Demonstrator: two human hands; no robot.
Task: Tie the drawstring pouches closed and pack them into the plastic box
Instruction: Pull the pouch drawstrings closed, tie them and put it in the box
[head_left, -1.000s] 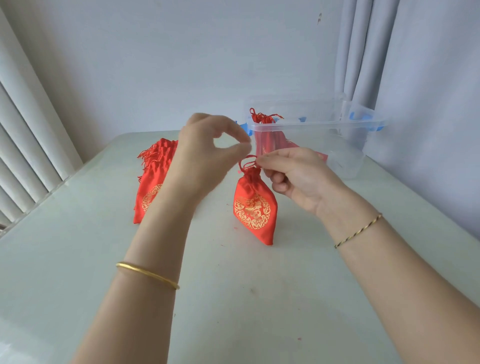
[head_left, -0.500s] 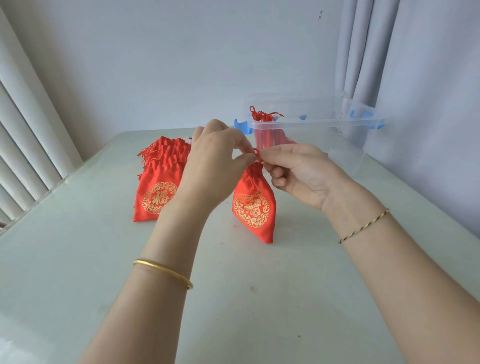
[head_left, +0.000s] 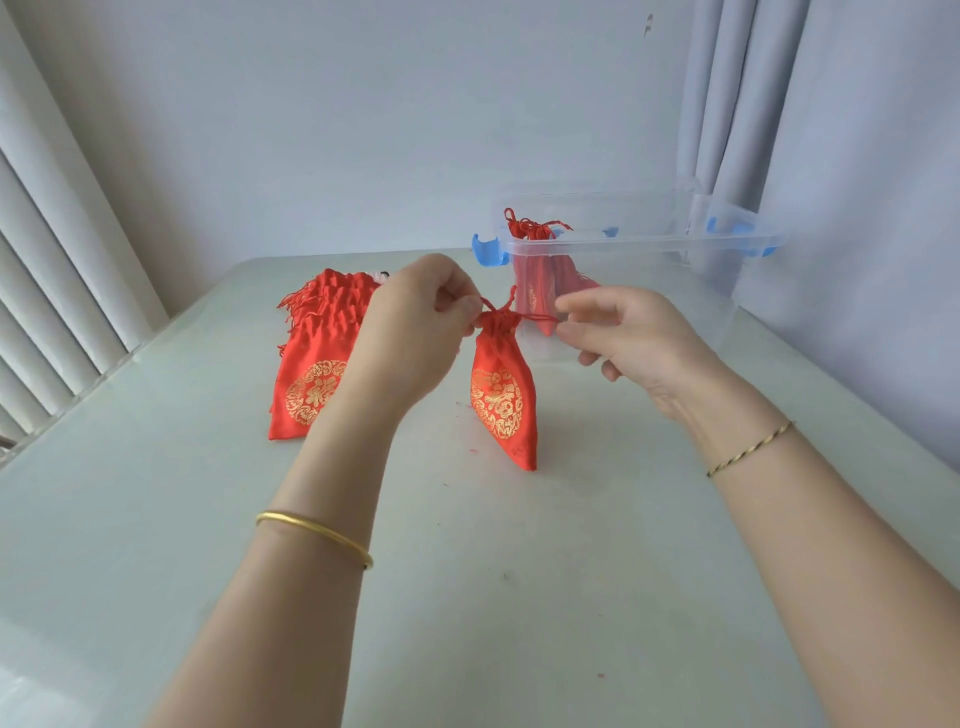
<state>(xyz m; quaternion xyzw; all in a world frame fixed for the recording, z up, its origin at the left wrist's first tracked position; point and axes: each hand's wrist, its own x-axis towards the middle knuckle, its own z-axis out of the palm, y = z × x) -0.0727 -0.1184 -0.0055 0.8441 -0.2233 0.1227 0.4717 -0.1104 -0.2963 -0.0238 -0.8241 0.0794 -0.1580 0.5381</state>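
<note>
Hands: two, left hand (head_left: 415, 332) and right hand (head_left: 623, 338). Wrist bands: two, one gold bangle (head_left: 317, 535) on the left, one thin cord bracelet (head_left: 748, 449) on the right. Red pouches with gold print, three lots: one single pouch (head_left: 501, 395) up between the hands, one drawstring (head_left: 535, 318) on it; one stack (head_left: 317, 364) lying flat, several in it, exact number lost in the overlap; boxed pouches (head_left: 535, 270), at least two, can't count through the plastic. Clear plastic box (head_left: 649, 241): one. Blue latches (head_left: 485, 250) on it: four showing. Table (head_left: 467, 597): one. Curtain (head_left: 727, 104): one, right side. Slatted blind (head_left: 52, 260): one, left side
</note>
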